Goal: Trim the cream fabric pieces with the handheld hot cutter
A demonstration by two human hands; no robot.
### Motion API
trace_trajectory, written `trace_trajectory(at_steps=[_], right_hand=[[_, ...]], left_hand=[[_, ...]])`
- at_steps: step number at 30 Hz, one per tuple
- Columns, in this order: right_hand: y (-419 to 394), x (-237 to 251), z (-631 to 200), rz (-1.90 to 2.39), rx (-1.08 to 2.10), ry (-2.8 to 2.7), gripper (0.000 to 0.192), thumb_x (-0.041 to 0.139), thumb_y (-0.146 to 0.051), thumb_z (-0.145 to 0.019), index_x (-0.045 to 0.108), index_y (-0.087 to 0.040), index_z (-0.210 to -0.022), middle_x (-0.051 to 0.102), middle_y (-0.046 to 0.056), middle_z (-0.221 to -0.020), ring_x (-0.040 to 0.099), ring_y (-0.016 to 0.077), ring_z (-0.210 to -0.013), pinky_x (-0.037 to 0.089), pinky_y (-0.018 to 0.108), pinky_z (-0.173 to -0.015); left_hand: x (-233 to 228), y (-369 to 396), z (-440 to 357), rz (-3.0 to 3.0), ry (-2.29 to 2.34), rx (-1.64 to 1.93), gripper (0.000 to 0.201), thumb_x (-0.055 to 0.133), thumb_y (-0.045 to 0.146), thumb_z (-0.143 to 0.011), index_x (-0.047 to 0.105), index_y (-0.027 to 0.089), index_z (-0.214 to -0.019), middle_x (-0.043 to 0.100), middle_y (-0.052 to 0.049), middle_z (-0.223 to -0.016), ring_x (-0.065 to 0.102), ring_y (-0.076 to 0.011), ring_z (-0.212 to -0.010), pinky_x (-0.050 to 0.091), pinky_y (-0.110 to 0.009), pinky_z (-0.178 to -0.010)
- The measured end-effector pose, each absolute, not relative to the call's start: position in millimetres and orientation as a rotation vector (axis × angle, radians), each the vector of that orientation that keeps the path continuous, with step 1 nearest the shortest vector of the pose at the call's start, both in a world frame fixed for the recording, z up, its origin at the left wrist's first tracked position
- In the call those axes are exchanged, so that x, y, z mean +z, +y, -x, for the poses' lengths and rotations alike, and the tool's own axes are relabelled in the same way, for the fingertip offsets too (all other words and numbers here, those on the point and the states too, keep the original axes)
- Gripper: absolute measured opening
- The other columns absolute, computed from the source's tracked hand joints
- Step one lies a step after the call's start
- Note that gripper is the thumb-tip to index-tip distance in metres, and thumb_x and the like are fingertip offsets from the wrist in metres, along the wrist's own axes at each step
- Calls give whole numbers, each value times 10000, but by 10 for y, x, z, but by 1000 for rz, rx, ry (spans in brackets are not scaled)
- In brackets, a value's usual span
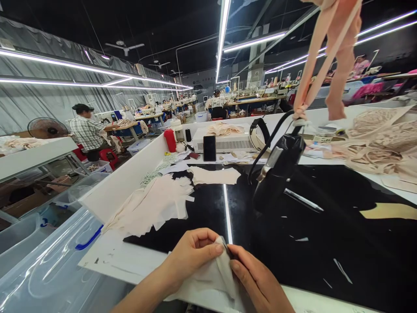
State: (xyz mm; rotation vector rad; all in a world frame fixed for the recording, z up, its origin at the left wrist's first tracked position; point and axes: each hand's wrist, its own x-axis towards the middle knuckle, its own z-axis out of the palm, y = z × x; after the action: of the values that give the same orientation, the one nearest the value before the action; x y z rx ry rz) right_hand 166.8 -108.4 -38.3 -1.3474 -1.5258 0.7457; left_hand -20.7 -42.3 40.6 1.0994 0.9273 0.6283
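Observation:
Near the front edge of the table, a pale piece of fabric (211,278) hangs between my two hands. My left hand (197,252) pinches its top corner between thumb and fingers. On the other side of that corner, my right hand (252,274) has its thumb and forefinger closed on the fabric's edge. A small dark spot shows by the right fingertips; I cannot make out what it is. A fanned pile of pale pink cut pieces (159,202) lies to the left on the glossy black board (208,213). Beyond it lies one more cut piece (215,175).
A black corded tool (276,165) hangs over the board, tied to pink fabric strips (317,65). A silver pen-like tool (302,200) and a yellowish template (389,211) lie to the right. A phone (209,148) leans on a white box (228,143). Left, a person (86,130) sits.

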Motion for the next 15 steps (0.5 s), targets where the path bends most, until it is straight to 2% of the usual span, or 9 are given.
trace_trajectory(at_steps=[5,15], right_hand=[[-1091,-352,-1692,1271,928,-1449,677,460,-804,-1068,844,-277,-1249,876,102,-1172,833,286,-1084,662,321,-946],[-1062,-362,-1637,1278,932,-1481,640,447,-784,-1081,832,-291,-1217,866,73,-1082,829,265,-964,669,314,-889]], left_hand=[[409,-433,202,-1090,941,620,658,1049,681,-646,740,157,-898,659,31,-763,494,-88,-677,347,-238,-671],[414,-447,265,-1100,929,610,625,1040,673,-673,726,170,-871,573,70,-686,370,-68,-608,355,-238,-665]])
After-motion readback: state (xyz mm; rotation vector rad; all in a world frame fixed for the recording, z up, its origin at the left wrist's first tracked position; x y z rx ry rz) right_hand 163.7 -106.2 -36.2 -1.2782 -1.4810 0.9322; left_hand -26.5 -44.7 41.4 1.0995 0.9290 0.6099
